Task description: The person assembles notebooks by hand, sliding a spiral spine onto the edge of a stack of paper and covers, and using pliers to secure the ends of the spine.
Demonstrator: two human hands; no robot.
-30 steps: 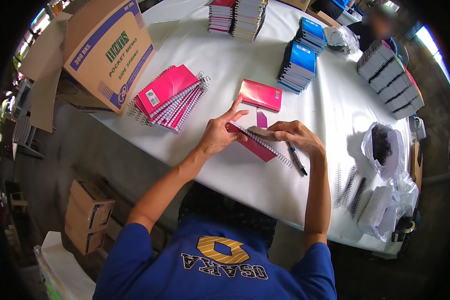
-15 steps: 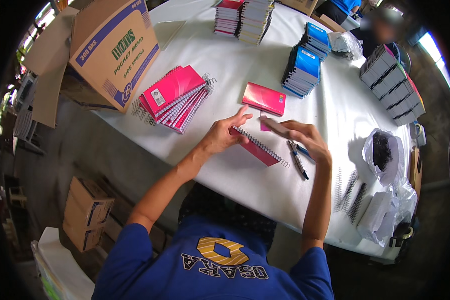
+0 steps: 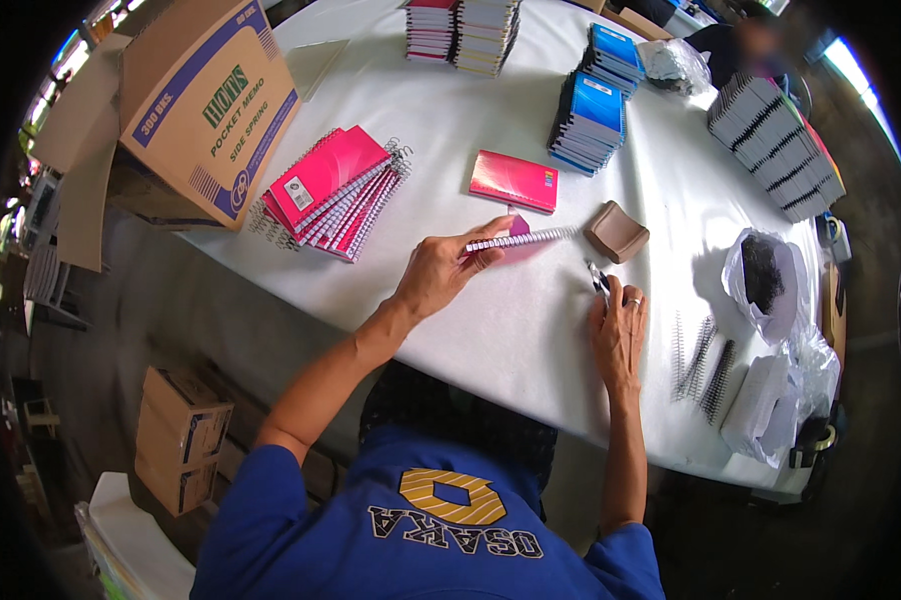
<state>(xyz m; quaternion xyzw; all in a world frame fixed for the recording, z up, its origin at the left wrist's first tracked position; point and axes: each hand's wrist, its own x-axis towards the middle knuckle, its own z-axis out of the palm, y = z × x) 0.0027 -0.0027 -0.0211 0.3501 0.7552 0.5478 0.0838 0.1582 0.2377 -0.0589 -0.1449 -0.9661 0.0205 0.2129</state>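
My left hand (image 3: 439, 276) grips a small spiral notebook (image 3: 501, 243) by its left end, thumb and fingers pinching it. The notebook is tilted edge-on with its wire coil on top, and the coil's loose end sticks out past the right side. In my right hand (image 3: 621, 335) is a pair of pliers (image 3: 599, 280), its jaws pointing away from me and apart from the notebook. A brown curved block (image 3: 618, 232) lies on the table just beyond the pliers. Behind the notebook sits a pink-red notebook block (image 3: 515, 182).
A fanned stack of pink spiral notebooks (image 3: 333, 190) lies left, beside a large open carton (image 3: 206, 110). Blue notebook stacks (image 3: 589, 115) stand farther back. To the right are loose wire coils (image 3: 706, 370), a plastic bag of coils (image 3: 766, 285) and a tall notebook stack (image 3: 776, 150).
My right hand has set the brown block on the table and picked up the pliers. My left hand has turned the notebook so its coil now runs nearly level.
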